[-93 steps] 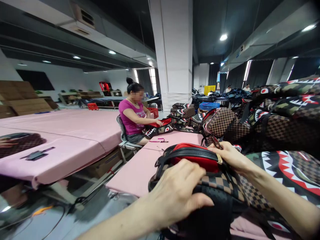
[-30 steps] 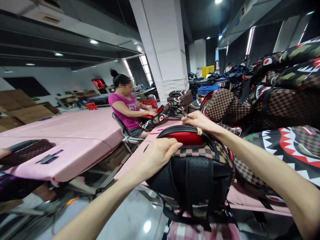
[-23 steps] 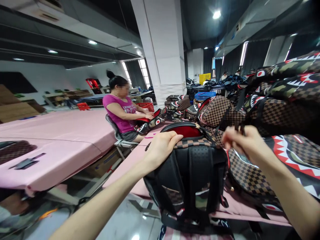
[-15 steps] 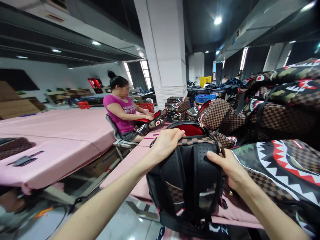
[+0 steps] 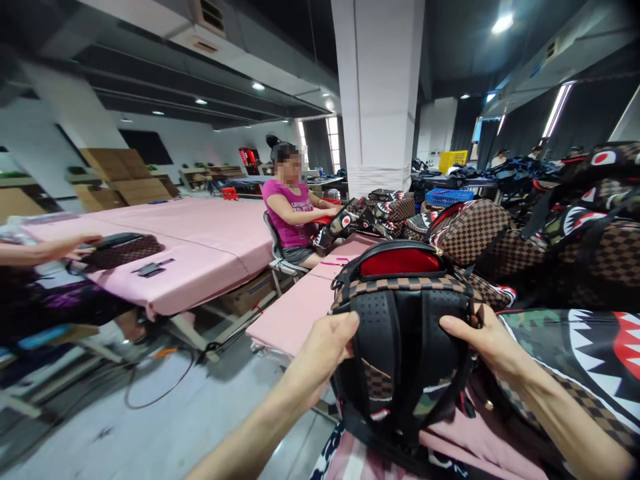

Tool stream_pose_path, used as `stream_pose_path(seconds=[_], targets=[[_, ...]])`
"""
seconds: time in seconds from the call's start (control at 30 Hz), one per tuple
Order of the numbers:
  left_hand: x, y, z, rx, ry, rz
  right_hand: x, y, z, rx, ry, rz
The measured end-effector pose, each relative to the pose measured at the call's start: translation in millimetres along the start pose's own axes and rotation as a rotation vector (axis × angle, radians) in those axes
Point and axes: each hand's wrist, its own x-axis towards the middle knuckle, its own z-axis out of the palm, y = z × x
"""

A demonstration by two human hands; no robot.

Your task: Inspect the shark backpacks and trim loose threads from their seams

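Observation:
A black and brown checkered backpack [image 5: 400,333] stands upright before me at the pink table's edge, its padded straps facing me. Its top is unzipped and the red lining [image 5: 400,262] shows. My left hand [image 5: 325,347] is closed on the backpack's left side, thumb on the strap side and fingers hidden behind. On the opposite side my right hand [image 5: 493,337] grips the upper edge, thumb against the black padding; its other fingers are mostly hidden.
More checkered backpacks with shark-mouth prints [image 5: 575,360] are heaped at the right. Across the table sits a co-worker [image 5: 293,207] handling a similar bag. Another person's arm [image 5: 50,252] reaches in at far left, beside a bag on a pink table [image 5: 200,227]. A white pillar [image 5: 380,100] rises behind.
My left hand has moved from the backpack's top rim down to its left side. My view has swung left, bringing another person's arm into sight. The right hand keeps its hold.

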Motion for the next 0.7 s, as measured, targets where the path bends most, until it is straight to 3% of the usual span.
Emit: stream_pose_path(seconds=[0.1,0.3,0.47,0.7], targets=[[11,8,13.1,-0.243,0.020,-0.016,-4,0,-7,-0.034,-0.016,0.044],[15,2,0.3,0.072,-0.064,0.052,-14,-2,-15,-0.141,-0.026,0.072],[17,-3,-3.2,0.013,-0.137,0.037,-12,-4,-15,-0.202,-0.056,0.052],[18,-1,-0.5,0.010,-0.130,0.058,-11,-3,-11,-0.160,-0.045,0.054]])
